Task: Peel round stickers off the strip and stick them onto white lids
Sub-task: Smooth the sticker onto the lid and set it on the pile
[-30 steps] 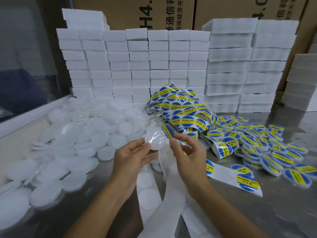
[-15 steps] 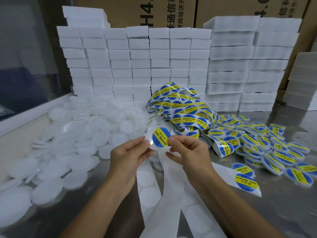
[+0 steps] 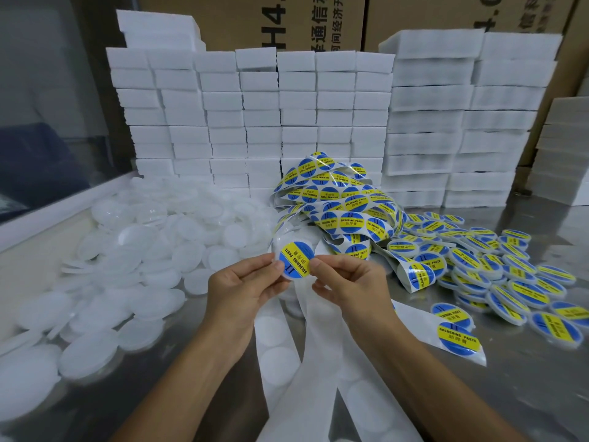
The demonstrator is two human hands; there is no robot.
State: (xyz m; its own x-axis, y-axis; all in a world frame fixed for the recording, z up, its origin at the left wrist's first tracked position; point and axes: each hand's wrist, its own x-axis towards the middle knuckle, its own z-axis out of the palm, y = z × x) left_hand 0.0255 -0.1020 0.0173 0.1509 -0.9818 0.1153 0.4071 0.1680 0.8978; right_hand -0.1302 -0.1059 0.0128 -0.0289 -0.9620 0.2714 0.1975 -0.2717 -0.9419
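While a blue and yellow sticker [image 3: 294, 260] sits on its face, the white lid [image 3: 287, 247] is held up above the worktop [image 3: 526, 393], pinched at its left edge by the left hand [image 3: 245, 290] and at its right edge by the right hand [image 3: 350, 287]. Bare backing strip [image 3: 287, 362] trails down beneath both hands. Behind lies the tangled sticker strip [image 3: 341, 202], with plain lids [image 3: 143, 250] heaped left and labelled lids [image 3: 497, 266] spread right
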